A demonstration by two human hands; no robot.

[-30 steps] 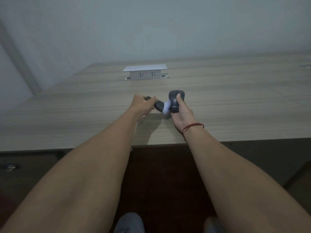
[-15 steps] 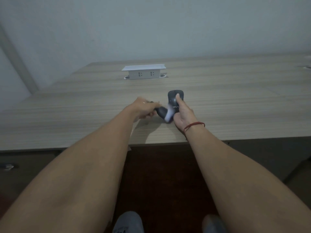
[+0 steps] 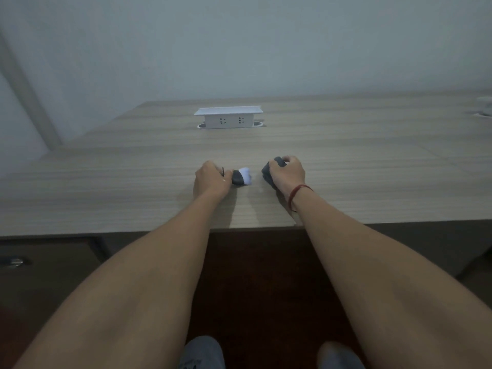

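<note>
My left hand (image 3: 210, 179) grips the dark handle of a small brush (image 3: 241, 177) whose white bristle tip points right, low over the wooden desk (image 3: 359, 166). My right hand (image 3: 287, 173), with a red cord round the wrist, curls over a dark grey computer mouse (image 3: 269, 171) and holds it on or just above the desk. A short gap of bare desk separates the brush tip from the mouse. Most of the mouse is hidden under my fingers.
A white pop-up socket box (image 3: 229, 118) stands raised at the back of the desk. The desk's front edge runs just under my forearms. A dark drawer front with a metal handle (image 3: 12, 261) sits at the lower left. Shoes show at the bottom.
The brush and the mouse were together with the bristles against the mouse; now my hands have drawn apart. The right hand has turned over, covering the mouse and lowering it toward the desk.
</note>
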